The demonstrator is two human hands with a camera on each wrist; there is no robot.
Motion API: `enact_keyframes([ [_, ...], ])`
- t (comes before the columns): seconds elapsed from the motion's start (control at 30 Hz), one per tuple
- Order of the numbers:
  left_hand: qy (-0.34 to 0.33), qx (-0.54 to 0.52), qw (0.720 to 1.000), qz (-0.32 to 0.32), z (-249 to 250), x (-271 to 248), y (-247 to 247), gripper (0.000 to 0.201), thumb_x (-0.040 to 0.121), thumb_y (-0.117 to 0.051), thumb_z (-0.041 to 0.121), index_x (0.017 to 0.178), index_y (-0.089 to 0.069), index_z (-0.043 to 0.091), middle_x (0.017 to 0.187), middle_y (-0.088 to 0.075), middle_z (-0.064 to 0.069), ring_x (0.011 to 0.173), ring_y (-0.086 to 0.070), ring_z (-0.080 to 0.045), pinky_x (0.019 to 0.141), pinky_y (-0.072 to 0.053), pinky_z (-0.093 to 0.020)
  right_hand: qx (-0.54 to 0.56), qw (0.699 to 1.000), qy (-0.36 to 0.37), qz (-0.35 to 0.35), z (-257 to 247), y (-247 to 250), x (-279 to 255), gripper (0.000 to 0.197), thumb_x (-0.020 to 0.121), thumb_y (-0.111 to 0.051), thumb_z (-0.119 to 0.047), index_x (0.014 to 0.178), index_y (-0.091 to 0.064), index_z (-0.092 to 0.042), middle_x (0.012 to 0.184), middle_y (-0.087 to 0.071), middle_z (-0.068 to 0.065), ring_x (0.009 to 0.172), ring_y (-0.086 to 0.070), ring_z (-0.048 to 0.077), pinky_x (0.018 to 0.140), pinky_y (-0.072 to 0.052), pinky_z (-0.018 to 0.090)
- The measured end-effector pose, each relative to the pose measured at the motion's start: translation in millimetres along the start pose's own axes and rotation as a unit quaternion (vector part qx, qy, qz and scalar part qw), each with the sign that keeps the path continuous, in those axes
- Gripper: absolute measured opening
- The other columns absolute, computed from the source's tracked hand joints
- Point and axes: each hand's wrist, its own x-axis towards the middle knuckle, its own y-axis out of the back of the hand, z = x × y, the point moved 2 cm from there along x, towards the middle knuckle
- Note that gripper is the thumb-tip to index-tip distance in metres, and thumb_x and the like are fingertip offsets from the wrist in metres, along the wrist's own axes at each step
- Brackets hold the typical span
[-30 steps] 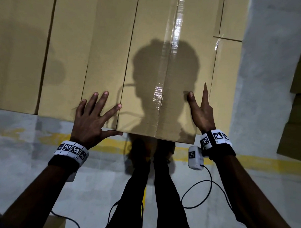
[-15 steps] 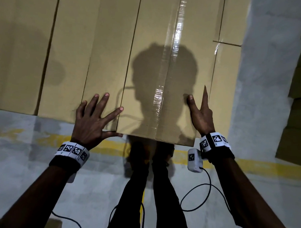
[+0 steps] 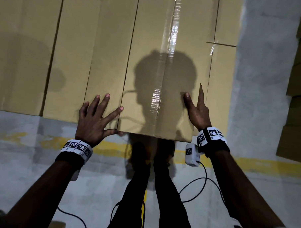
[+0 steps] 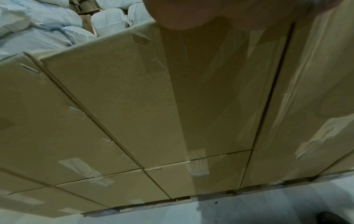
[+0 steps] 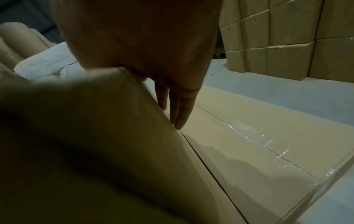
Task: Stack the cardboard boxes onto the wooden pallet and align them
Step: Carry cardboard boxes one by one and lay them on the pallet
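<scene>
Looking down from the head view, the person has both hands on the top box (image 3: 165,76), the one with a clear tape strip (image 3: 171,45) running down its lid. It sits on top of the stack, its near edge sticking out a bit toward the person past the boxes beside it.

Left hand (image 3: 94,120): fingers spread wide and flat over the seam between the neighbouring box (image 3: 90,51) and the top box, thumb hooked under the near corner. Not gripping anything, just pressing.

Right hand (image 3: 197,110): thumb lying on the lid, fingers straight and pressed together along the box's right side. The right wrist view shows those fingers (image 5: 179,109) slipped down beside the box wall, pointing at the lower box (image 5: 258,144) next to it, which has its own taped seam.

Count-wise, four box tops show across the upper layer in the head view, plus that lower one on the right. The left wrist view shows at least two layers of box fronts (image 4: 124,98), with bits of the wooden pallet (image 4: 153,204) peeking out underneath on the grey floor (image 3: 31,169).

Two wrist bands (image 3: 76,146) with printed markers, one per arm. One yellow floor line (image 3: 247,165). A second box stack (image 5: 287,37) stands off to the right.
</scene>
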Motion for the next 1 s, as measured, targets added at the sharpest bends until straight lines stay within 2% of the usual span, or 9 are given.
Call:
enact_keyframes([
  [0.37,0.001,-0.009,1.000,-0.013,0.4,-1.2,1.0,0.086,0.083,-0.039,0.086,0.158,-0.037,0.044,0.173,-0.012,-0.006,0.155,-0.021,-0.039,0.115,-0.023,-0.062,0.015,1.000,0.012,0.004,4.6,0.7,2.8,0.076,0.098,-0.049,-0.069,0.161,-0.011,-0.051,0.151,-0.055,0.001,0.126,-0.059,0.027,0.096,-0.038,0.025],
  [0.53,0.002,-0.012,0.998,-0.063,0.6,-2.1,8.2,0.085,0.088,-0.037,0.083,0.162,-0.021,0.045,0.174,0.002,-0.004,0.158,-0.010,-0.038,0.118,-0.019,-0.064,-0.007,1.000,0.006,0.003,3.3,4.4,-0.5,0.078,0.097,-0.049,-0.070,0.162,-0.012,-0.048,0.149,-0.057,0.006,0.111,-0.062,0.028,0.094,-0.041,0.029],
  [0.6,0.006,-0.015,0.995,-0.096,2.4,-1.5,15.8,0.083,0.092,-0.040,0.079,0.163,-0.014,0.046,0.174,0.008,-0.003,0.158,-0.006,-0.039,0.118,-0.020,-0.065,-0.024,1.000,0.003,-0.009,2.3,7.3,-3.9,0.078,0.098,-0.048,-0.069,0.163,-0.011,-0.044,0.151,-0.055,0.009,0.124,-0.060,0.035,0.098,-0.042,0.033],
  [0.67,0.018,-0.018,0.991,-0.133,6.7,-2.4,27.7,0.084,0.094,-0.048,0.072,0.163,-0.009,0.046,0.174,0.010,-0.003,0.158,-0.005,-0.039,0.117,-0.022,-0.064,-0.039,0.999,0.002,-0.018,0.0,12.7,-13.7,0.080,0.098,-0.049,-0.068,0.163,-0.011,-0.041,0.148,-0.056,0.016,0.131,-0.057,0.036,0.104,-0.044,0.036],
  [0.73,0.036,-0.033,0.985,-0.164,12.8,-4.7,41.9,0.085,0.095,-0.056,0.064,0.164,-0.011,0.044,0.174,0.006,-0.002,0.158,-0.009,-0.038,0.117,-0.024,-0.061,-0.033,0.999,-0.001,-0.024,-5.6,19.0,-28.0,0.083,0.095,-0.052,-0.070,0.162,-0.013,-0.041,0.149,-0.055,0.017,0.133,-0.056,0.035,0.109,-0.046,0.041],
  [0.83,0.078,-0.055,0.972,-0.213,22.8,-13.8,64.1,0.086,0.096,-0.064,0.053,0.164,-0.013,0.040,0.174,0.001,-0.002,0.158,-0.012,-0.035,0.118,-0.024,-0.059,-0.030,0.999,-0.014,-0.021,-13.6,32.0,-53.6,0.081,0.097,-0.060,-0.058,0.163,-0.018,-0.036,0.155,-0.049,0.015,0.141,-0.049,0.030,0.114,-0.040,0.041],
  [0.9,0.117,-0.092,0.961,-0.233,30.8,-22.6,78.5,0.086,0.095,-0.065,0.053,0.164,-0.016,0.041,0.174,-0.004,-0.001,0.157,-0.015,-0.032,0.118,-0.025,-0.059,-0.041,0.999,-0.012,-0.029,-19.6,41.5,-73.6,0.082,0.097,-0.064,-0.053,0.163,-0.020,-0.032,0.157,-0.047,0.016,0.143,-0.048,0.031,0.115,-0.040,0.043],
  [1.0,0.161,-0.177,0.942,-0.235,51.3,-33.5,109.9,0.080,0.096,-0.065,0.054,0.162,-0.022,0.042,0.172,-0.017,0.002,0.155,-0.025,-0.026,0.117,-0.031,-0.056,-0.056,0.997,0.032,-0.043,-35.4,56.0,-101.5,0.080,0.096,-0.068,-0.048,0.161,-0.028,-0.026,0.153,-0.050,0.019,0.141,-0.050,0.032,0.113,-0.043,0.046],
])
